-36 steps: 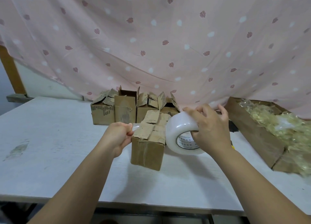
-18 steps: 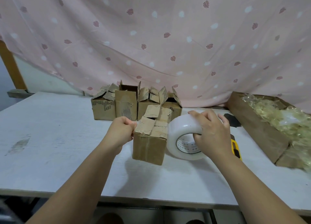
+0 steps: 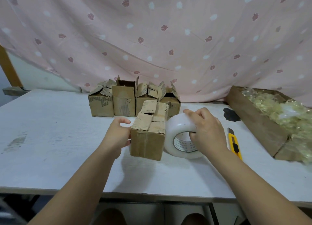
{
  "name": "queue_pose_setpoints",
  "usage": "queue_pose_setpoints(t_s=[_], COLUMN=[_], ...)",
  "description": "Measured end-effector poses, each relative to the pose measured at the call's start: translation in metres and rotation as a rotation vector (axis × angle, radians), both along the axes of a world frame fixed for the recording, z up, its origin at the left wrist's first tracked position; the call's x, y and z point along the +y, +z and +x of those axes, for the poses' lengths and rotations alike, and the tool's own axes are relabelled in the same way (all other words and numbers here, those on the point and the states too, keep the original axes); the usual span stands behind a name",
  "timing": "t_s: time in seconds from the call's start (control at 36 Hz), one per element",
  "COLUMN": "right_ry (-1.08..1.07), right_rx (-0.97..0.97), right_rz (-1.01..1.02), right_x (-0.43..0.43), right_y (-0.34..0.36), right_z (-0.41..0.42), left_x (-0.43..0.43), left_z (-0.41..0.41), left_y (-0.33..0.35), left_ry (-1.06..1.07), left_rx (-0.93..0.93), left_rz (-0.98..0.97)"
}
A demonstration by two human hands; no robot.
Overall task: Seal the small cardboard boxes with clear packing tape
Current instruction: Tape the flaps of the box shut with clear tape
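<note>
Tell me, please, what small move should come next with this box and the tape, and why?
Probably press the raised far flap down flat with the left hand. The box has its near flaps folded over, but that one stands up, so tape would not close the top. The right hand grips the tape roll right beside the box.

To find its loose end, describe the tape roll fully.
The tape roll is a thick, milky-white wheel on a core with a printed label. It stands on edge on the white table, close beside the cardboard box. The right hand grips it, fingers over the top, thumb at the core. Its loose end cannot be made out.
</note>
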State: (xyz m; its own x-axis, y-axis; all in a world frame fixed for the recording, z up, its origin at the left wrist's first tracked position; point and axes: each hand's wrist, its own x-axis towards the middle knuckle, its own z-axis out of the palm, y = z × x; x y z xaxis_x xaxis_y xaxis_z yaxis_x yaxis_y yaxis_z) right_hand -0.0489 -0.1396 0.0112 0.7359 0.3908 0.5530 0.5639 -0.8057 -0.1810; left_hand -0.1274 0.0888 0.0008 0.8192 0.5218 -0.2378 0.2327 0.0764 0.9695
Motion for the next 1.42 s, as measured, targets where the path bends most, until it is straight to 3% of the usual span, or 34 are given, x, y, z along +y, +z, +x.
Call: queue_pose_setpoints(t_s=[0.08,0.22,0.31,0.39,0.47,0.56,0.67,0.81,0.94,1.14,1.33,1.42], right_ry=[-0.006,-0.005,-0.007,-0.009,-0.008,-0.016,-0.022,-0.009,0.036,0.169,0.121,0.088], right_rx=[-0.002,-0.001,-0.007,-0.011,-0.007,-0.001,0.017,0.043,0.175,0.315,0.67,0.714], right_rz=[-0.012,-0.02,-0.021,-0.021,-0.025,-0.048,-0.044,0.006,0.098,0.348,0.854,0.92], right_x=[0.0,0.0,0.001,0.001,0.001,0.0,-0.001,-0.002,-0.008,-0.022,-0.03,-0.028], right_y=[0.0,-0.001,-0.001,-0.002,-0.001,-0.002,-0.002,-0.005,-0.006,-0.013,-0.045,-0.051], right_z=[0.0,0.0,0.0,0.001,0.001,0.001,0.001,-0.001,0.002,0.006,0.001,-0.001], left_x=[-0.002,-0.006,-0.021,-0.038,-0.05,-0.056,-0.065,-0.07,-0.071,-0.069,-0.07,-0.069], left_z=[-0.003,-0.008,-0.015,-0.017,-0.015,-0.016,-0.018,-0.016,-0.013,-0.012,-0.01,-0.01], left_y=[0.0,0.014,0.02,0.024,0.017,0.007,0.002,-0.006,-0.01,-0.009,-0.013,-0.013], left_ry=[0.028,0.14,0.128,-0.09,-0.269,-0.264,-0.185,-0.03,0.004,-0.02,-0.004,-0.024], left_rx=[-0.071,-0.392,-0.446,-0.336,-0.105,0.016,0.101,-0.065,-0.097,-0.137,-0.12,-0.083], left_rz=[0.048,0.211,0.668,1.093,1.331,1.455,1.513,1.571,1.564,1.476,1.431,1.426])
